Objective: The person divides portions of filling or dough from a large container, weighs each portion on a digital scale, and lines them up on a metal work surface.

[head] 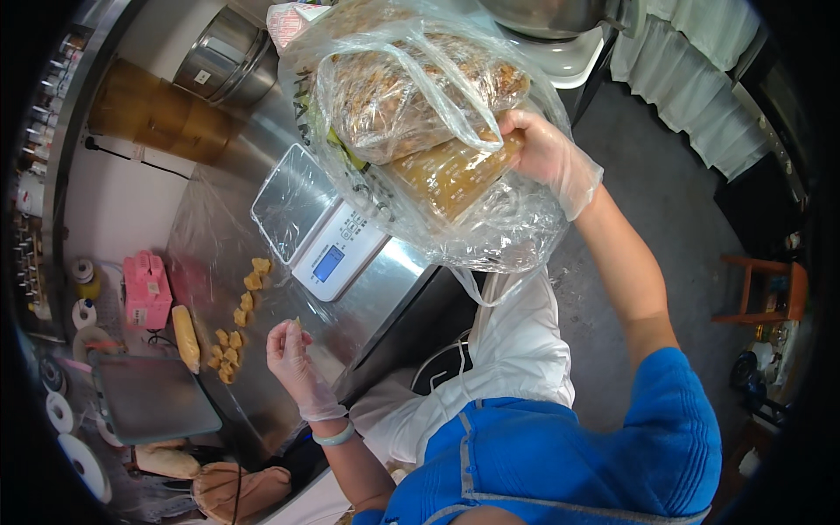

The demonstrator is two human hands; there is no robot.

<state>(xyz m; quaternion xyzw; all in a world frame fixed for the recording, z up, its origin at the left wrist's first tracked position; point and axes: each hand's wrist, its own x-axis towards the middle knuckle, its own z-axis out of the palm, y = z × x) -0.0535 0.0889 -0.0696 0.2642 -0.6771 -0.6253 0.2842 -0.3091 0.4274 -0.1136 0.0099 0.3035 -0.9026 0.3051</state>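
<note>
My right hand (541,147), in a clear disposable glove, grips the end of a yellow-brown packet (453,174) with white printing. This packet sits inside a large clear plastic bag (512,230), against a wrapped mass of brown crumbly food (407,98). My left hand (289,361), gloved too, is over the steel worktop (387,289) with its fingers curled together. A small yellowish piece (297,321) shows at its fingertips. Left of that hand, several tan lumps (230,351) lie in a line on plastic film. A digital kitchen scale (338,252) stands below the bag, its display lit.
A pale wrapped roll (186,338) lies beside a pink device (146,289). Nearer me are a grey tray (154,397) and rolls of tape (60,412). Steel containers (226,56) stand at the back. A wooden stool (764,289) is on the floor at right.
</note>
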